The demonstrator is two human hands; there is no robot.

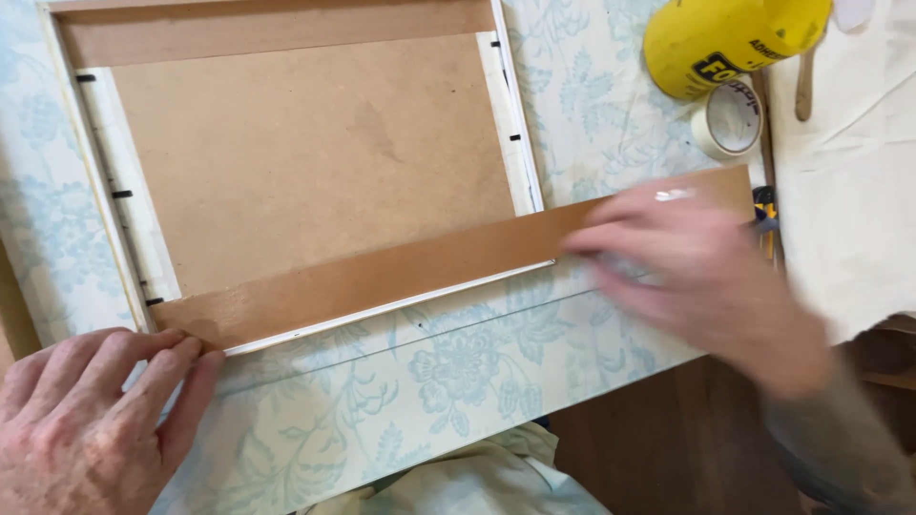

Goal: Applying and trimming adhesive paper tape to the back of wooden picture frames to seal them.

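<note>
Brown strip (401, 272): left hand (91, 420) presses flat; blurred right hand (687, 267), fingers spread, covers its end.

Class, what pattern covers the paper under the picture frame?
Pale blue flowers and leaves on the white paper, clearest in the head view.

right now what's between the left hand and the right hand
In the head view, a long brown paper strip runs between them along the frame's lower edge. The left hand presses its near end; the blurred right hand lies on its far end.
</note>
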